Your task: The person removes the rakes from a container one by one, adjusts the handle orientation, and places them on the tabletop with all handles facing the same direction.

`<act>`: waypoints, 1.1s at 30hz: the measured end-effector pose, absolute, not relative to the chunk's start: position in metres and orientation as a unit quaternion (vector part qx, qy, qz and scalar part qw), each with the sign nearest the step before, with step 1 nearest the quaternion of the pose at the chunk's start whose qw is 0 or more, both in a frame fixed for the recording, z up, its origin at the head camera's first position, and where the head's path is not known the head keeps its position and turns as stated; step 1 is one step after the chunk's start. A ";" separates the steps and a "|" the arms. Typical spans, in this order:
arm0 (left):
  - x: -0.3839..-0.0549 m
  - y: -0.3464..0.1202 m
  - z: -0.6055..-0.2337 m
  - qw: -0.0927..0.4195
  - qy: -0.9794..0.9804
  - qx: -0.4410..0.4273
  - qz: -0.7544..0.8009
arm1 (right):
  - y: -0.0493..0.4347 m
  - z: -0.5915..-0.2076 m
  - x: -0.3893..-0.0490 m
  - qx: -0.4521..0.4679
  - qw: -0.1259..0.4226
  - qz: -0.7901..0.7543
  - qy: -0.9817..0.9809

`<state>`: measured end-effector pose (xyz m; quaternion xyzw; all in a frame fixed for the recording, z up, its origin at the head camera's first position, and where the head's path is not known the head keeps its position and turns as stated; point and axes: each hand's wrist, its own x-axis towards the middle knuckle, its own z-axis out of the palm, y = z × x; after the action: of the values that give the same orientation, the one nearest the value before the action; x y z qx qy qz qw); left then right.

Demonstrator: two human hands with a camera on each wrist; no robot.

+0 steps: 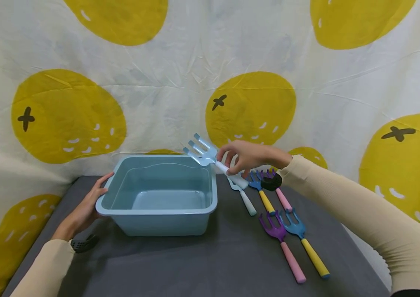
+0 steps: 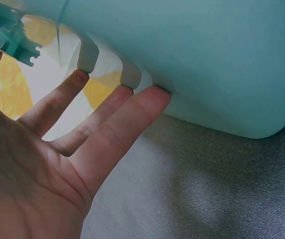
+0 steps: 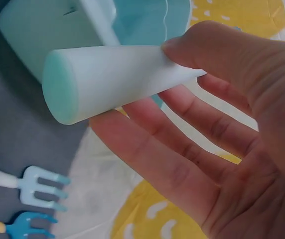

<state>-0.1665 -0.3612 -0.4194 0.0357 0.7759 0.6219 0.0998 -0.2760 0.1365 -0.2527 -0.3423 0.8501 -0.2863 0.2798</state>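
In the head view my right hand (image 1: 250, 156) holds a small garden fork (image 1: 205, 157) by its white handle, pale blue prongs aimed up and left beside the basin's back right corner. The right wrist view shows thumb and fingers round that handle (image 3: 117, 74), its teal end toward the camera. My left hand (image 1: 85, 208) is at the left side of a light blue basin (image 1: 158, 212). In the left wrist view, straight fingers (image 2: 120, 122) touch the basin's side under its rim. The inside of the basin holds nothing.
Right of the basin on the dark grey table (image 1: 210, 268) lie another pale garden fork (image 1: 247, 202), blue forks with yellow handles (image 1: 315, 258) and purple forks with pink handles (image 1: 292, 262). Behind hangs a white cloth (image 1: 180, 115) with yellow fruit shapes.
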 end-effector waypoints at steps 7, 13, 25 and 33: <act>-0.167 -0.360 -0.419 0.098 0.777 0.039 0.621 | 0.177 -0.282 -0.269 -0.320 0.257 -0.337 0.848; -0.168 -0.361 -0.419 0.099 0.777 0.045 0.620 | 0.206 -0.318 -0.256 -0.317 0.229 -0.381 0.838; -0.168 -0.361 -0.422 0.103 0.775 0.039 0.623 | 0.242 -0.395 -0.216 -0.252 0.218 -0.464 0.821; -0.167 -0.360 -0.420 0.099 0.783 0.046 0.613 | 0.253 -0.437 -0.181 -0.182 0.255 -0.524 0.792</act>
<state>-0.1670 -0.3601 -0.4199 0.0460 0.7827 0.6126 0.0994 -0.1813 0.2532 -0.4372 -0.1823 0.7916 -0.5244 0.2553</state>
